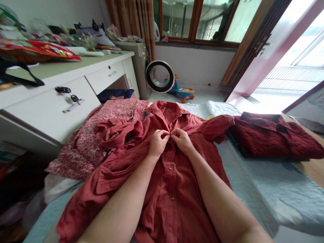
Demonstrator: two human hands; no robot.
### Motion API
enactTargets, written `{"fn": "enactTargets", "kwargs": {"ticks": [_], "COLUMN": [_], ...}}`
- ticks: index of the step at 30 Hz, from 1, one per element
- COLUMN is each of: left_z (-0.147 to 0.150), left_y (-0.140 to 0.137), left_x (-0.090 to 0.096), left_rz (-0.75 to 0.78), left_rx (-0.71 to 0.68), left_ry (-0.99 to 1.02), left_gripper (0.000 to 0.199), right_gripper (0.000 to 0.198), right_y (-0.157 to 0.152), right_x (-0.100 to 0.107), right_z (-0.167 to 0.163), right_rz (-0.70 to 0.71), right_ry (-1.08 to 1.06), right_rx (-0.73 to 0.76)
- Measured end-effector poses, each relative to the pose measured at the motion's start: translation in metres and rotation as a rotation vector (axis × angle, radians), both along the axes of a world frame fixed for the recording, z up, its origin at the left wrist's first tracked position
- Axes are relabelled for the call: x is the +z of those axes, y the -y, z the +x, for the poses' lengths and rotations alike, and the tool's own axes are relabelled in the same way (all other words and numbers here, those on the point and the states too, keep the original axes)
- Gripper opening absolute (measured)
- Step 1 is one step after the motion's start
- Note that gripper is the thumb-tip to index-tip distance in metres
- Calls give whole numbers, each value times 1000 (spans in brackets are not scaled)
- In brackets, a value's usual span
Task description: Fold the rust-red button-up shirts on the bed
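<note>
A rust-red button-up shirt (187, 168) lies spread front side up, its collar away from me and its lower placket fastened with clear buttons. My left hand (159, 143) pinches the placket edge just below the collar. Close beside it, my right hand (182, 140) pinches the facing edge, with the fingertips of both hands almost touching. Whatever small button or buttonhole is between the fingers is hidden. One sleeve is bunched at the left; the other stretches out to the right.
Left of the shirt lies a red-and-white patterned garment (86, 148). A folded dark red garment (275, 135) rests at the right on the pale blue bed cover (260, 189). A cluttered white desk (76, 77) stands left, near a washing machine with its round door (160, 76) open.
</note>
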State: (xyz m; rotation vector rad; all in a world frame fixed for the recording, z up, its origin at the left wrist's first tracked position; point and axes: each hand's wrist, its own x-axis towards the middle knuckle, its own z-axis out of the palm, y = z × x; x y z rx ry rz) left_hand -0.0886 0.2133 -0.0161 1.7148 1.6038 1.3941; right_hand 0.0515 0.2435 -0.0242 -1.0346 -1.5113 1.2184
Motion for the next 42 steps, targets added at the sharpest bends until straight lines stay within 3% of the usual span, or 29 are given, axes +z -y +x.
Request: {"fn": "enactTargets", "kwargs": {"ticks": [6, 13, 25, 32, 42], "left_z": [2, 4, 4, 6, 5], "left_y": [-2, 1, -2, -3, -2], "left_x": [-4, 0, -4, -2, 1], "left_rz": [-51, -58, -173, -246, -300], "left_rx": [-62, -86, -105, -112, -136], "left_ry": [146, 167, 400, 564, 679], "left_gripper": [5, 6, 16, 21, 25], "right_gripper": [15, 18, 14, 17, 17], "right_y": [3, 2, -2, 1, -2], "right_x": [9, 10, 5, 7, 2], "right_z": [1, 0, 0, -1, -1], "right_rz": [-65, -100, 81, 74, 48], "right_ry": [26, 24, 139, 84, 103], "right_rx": [47, 37, -32, 27, -44]}}
